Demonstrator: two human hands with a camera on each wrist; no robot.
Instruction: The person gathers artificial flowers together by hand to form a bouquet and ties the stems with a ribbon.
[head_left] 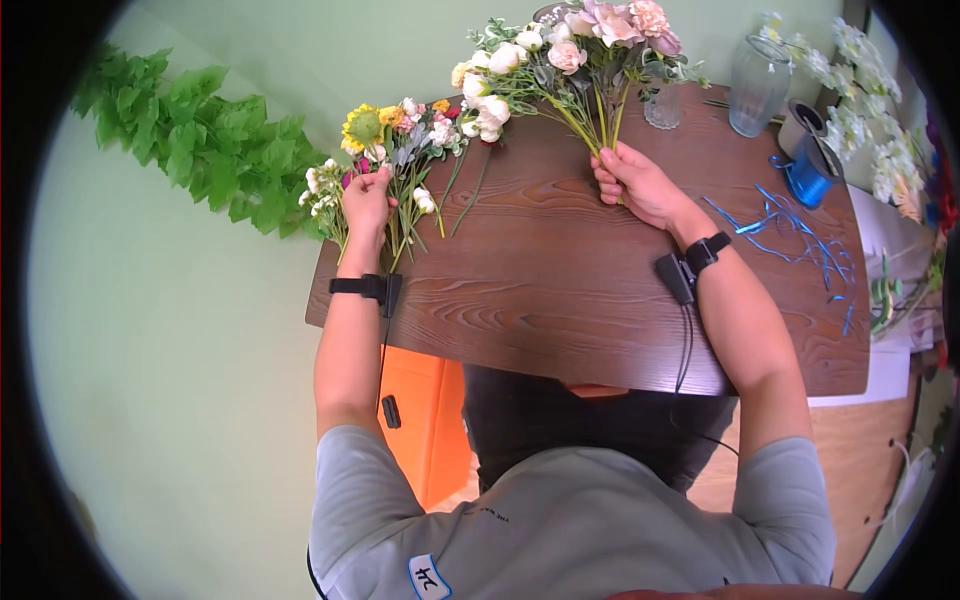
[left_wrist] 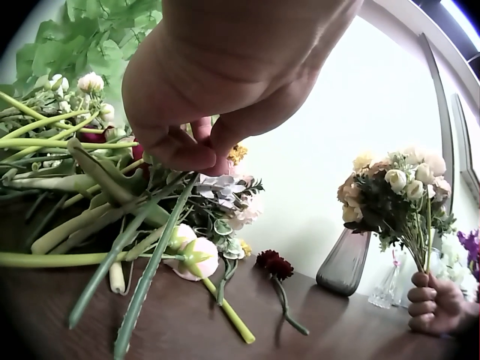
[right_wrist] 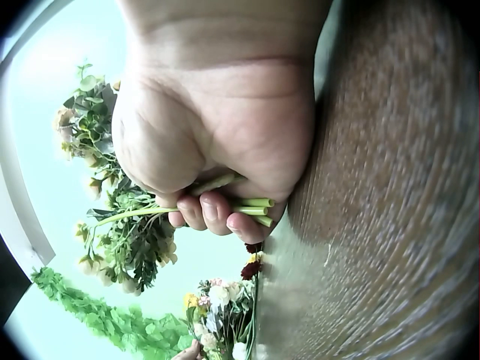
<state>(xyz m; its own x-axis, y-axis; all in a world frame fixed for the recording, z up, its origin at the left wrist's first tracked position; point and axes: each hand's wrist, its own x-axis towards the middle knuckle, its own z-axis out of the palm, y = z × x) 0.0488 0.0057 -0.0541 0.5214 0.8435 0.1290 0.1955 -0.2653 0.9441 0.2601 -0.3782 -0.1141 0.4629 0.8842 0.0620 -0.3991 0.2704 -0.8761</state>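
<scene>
My right hand (head_left: 640, 185) grips the stems of a bouquet (head_left: 600, 60) of white, cream and pink artificial flowers, raised over the table. In the right wrist view, the cut stem ends (right_wrist: 259, 211) poke out past the curled fingers. At the table's left end, my left hand (head_left: 368, 205) is over a pile of loose flowers (head_left: 405, 140) in yellow, white, pink and red. Its thumb and fingertips pinch together at the top of dark green flower stems (left_wrist: 154, 262). A white bud (left_wrist: 196, 259) and a dark red flower (left_wrist: 275, 265) lie below and beside that hand.
On the right stand a tall glass vase (head_left: 760, 85), a small ribbed glass (head_left: 662, 105) and a spool of blue ribbon (head_left: 812, 175). Blue ribbon scraps (head_left: 790, 230) lie on the dark wooden table (head_left: 560, 290). A smoky vase (left_wrist: 345, 262) stands behind. Leafy vines (head_left: 200, 140) hang at left.
</scene>
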